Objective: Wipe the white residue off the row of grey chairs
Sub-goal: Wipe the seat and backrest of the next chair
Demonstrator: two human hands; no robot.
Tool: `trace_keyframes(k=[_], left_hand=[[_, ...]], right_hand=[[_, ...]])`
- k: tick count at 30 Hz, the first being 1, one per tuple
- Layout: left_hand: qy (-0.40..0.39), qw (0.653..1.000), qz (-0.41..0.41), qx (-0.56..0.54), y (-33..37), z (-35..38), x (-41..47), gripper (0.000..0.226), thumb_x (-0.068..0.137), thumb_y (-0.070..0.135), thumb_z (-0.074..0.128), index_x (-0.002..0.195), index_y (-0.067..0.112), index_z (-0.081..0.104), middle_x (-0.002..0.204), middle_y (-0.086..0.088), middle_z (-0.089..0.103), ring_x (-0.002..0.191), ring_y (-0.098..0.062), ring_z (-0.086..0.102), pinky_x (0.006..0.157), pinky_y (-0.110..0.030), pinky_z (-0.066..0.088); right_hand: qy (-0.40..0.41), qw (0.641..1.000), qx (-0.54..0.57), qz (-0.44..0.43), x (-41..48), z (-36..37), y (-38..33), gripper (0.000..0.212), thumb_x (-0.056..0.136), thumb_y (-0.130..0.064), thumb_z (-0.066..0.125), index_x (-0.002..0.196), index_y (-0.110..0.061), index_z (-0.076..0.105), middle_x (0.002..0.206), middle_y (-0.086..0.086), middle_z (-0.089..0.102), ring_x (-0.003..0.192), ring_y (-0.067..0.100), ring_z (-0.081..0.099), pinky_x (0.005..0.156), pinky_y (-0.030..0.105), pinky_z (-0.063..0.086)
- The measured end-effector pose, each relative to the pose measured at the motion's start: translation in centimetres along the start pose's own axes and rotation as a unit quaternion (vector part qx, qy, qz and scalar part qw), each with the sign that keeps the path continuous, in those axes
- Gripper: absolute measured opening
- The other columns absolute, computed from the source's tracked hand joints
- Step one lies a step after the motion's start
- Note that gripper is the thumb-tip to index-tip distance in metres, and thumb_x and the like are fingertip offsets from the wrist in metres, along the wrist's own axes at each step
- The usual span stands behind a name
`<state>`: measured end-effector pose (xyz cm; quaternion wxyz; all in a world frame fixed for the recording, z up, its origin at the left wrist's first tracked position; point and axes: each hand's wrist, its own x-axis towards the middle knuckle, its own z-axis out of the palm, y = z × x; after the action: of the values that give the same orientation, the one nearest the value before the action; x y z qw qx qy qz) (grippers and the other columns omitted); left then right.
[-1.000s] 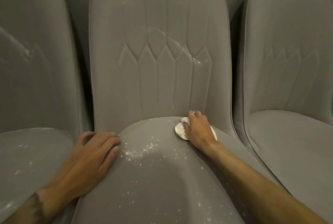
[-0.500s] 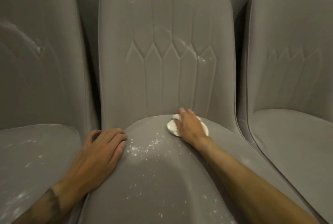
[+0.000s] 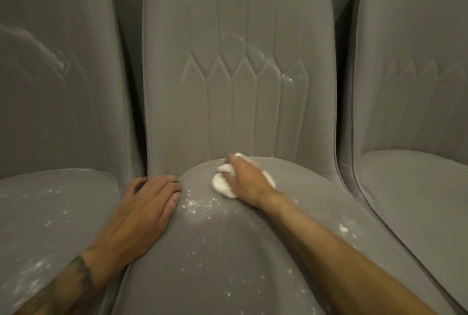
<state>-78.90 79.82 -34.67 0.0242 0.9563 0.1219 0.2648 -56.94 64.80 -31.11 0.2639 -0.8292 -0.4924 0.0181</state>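
Grey velvety fabric covers three shell-shaped chairs standing side by side in a close row. On the middle grey fabric chair [image 3: 238,91], whose backrest carries stitched pointed panels, the right hand [image 3: 247,180] lies at the back of the seat, just where seat meets backrest. Its fingers [image 3: 236,162] are curled over a small white wad of cloth [image 3: 222,185] and press it onto the fabric, and the wad shows on both sides of the hand. The left hand [image 3: 144,205] rests palm down on the left edge of the same seat, fingers nearly straight and laid close together, their tips pointing towards the backrest. White powdery residue [image 3: 200,207] lies in specks between the two hands, just in front of the wad. Thinner specks run down the seat towards the camera, a small clump sits near the seat's right edge beside the right forearm, and faint flecks mark the backrest by its stitching and near its top. The left grey fabric chair [image 3: 50,91] has white smears across its seat and a pale streak on its backrest. The right grey fabric chair [image 3: 410,91] shows a smooth seat and faintly stitched panels, and a dark tattoo [image 3: 76,279] marks the left forearm
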Motion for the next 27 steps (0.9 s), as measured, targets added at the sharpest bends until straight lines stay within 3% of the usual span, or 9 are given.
trace_keyframes(k=[4,10,14,17,20,23,27], left_hand=[[0.000,1.000,0.001,-0.012,0.1,-0.1,-0.1,0.034,0.107,0.036,0.031,0.122,0.032,0.062,0.125,0.015,0.061,0.122,0.002,0.050,0.109,-0.028,0.024],[0.025,1.000,-0.010,0.016,1.3,-1.6,-0.1,0.029,0.105,0.033,0.040,0.111,0.022,0.066,0.118,0.005,0.062,0.112,-0.015,0.057,0.098,-0.032,0.035],[0.003,0.997,-0.062,0.034,1.1,-2.9,-0.7,0.031,0.104,0.041,0.035,0.100,0.026,0.062,0.103,0.008,0.053,0.093,-0.017,0.053,0.085,-0.035,0.037],[-0.029,0.995,-0.094,0.021,1.1,-3.2,-1.2,0.034,0.103,0.047,0.033,0.101,0.030,0.062,0.103,0.011,0.049,0.092,-0.013,0.051,0.087,-0.037,0.042],[-0.019,0.994,-0.103,0.007,1.7,-3.0,-1.4,0.036,0.103,0.044,0.033,0.101,0.027,0.064,0.105,0.010,0.050,0.091,-0.014,0.053,0.085,-0.040,0.045],[0.003,0.993,-0.121,-0.008,2.0,-2.8,-1.2,0.028,0.107,0.034,0.042,0.101,0.022,0.067,0.107,0.006,0.051,0.089,-0.017,0.053,0.084,-0.041,0.046],[-0.004,0.991,-0.129,-0.022,1.6,-2.5,-1.4,0.022,0.105,0.030,0.049,0.104,0.020,0.068,0.109,0.005,0.050,0.089,-0.016,0.053,0.083,-0.039,0.046]], right_hand=[[-0.073,0.988,0.037,-0.130,-2.4,0.8,-1.8,0.019,0.099,-0.033,0.056,0.112,-0.019,0.057,0.117,0.003,0.062,0.108,0.023,0.057,0.090,0.031,0.040],[-0.003,1.000,-0.011,0.029,-1.9,-2.7,3.3,0.020,0.101,-0.027,0.053,0.114,-0.012,0.058,0.120,0.009,0.061,0.114,0.030,0.057,0.090,0.034,0.040],[-0.019,0.998,0.023,-0.051,-3.1,-0.1,-0.6,0.018,0.100,-0.033,0.054,0.111,-0.019,0.058,0.116,0.002,0.061,0.110,0.024,0.057,0.082,0.024,0.034],[-0.067,0.991,0.031,-0.114,-4.7,-1.0,-0.1,0.019,0.100,-0.033,0.054,0.113,-0.020,0.058,0.117,-0.001,0.061,0.108,0.021,0.058,0.091,0.030,0.042],[-0.046,0.999,0.001,-0.016,-5.1,-4.5,4.4,0.020,0.101,-0.030,0.054,0.116,-0.016,0.058,0.119,0.004,0.062,0.111,0.027,0.060,0.095,0.037,0.045],[0.003,0.998,-0.033,0.060,-5.3,-6.2,7.5,0.020,0.100,-0.030,0.055,0.114,-0.014,0.058,0.120,0.005,0.062,0.113,0.028,0.059,0.094,0.036,0.043],[-0.010,1.000,-0.008,-0.015,-6.4,-3.4,4.7,0.016,0.099,-0.039,0.053,0.109,-0.027,0.055,0.113,-0.009,0.058,0.105,0.014,0.055,0.077,0.023,0.034]])
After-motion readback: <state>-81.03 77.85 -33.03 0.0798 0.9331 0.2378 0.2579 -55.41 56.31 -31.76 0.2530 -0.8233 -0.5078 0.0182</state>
